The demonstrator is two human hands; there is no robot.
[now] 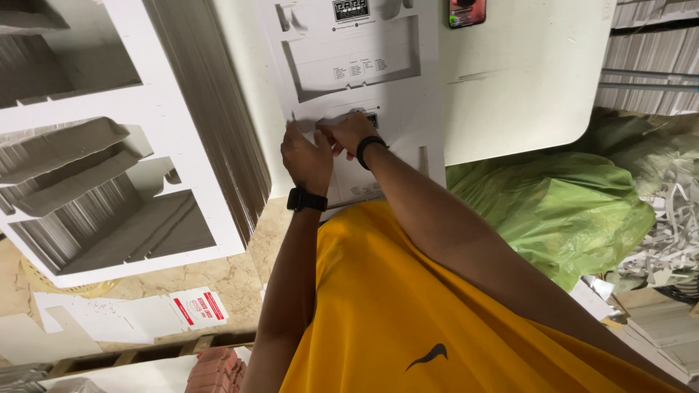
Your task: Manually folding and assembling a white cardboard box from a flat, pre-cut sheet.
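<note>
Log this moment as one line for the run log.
left hand: on die-cut white card sheet | right hand: pinching sheet cut-out | white table: phone at far edge | green bag beside

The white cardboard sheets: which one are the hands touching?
The flat printed sheet on the white table. Both hands, left and right, press it. The cut-out stack sits untouched, leftward.

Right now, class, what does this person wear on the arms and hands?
Both arms are bare, no sleeves reaching them. The left hand has a black smartwatch at the wrist. The right hand has a slim black band. No gloves or rings visible.
</note>
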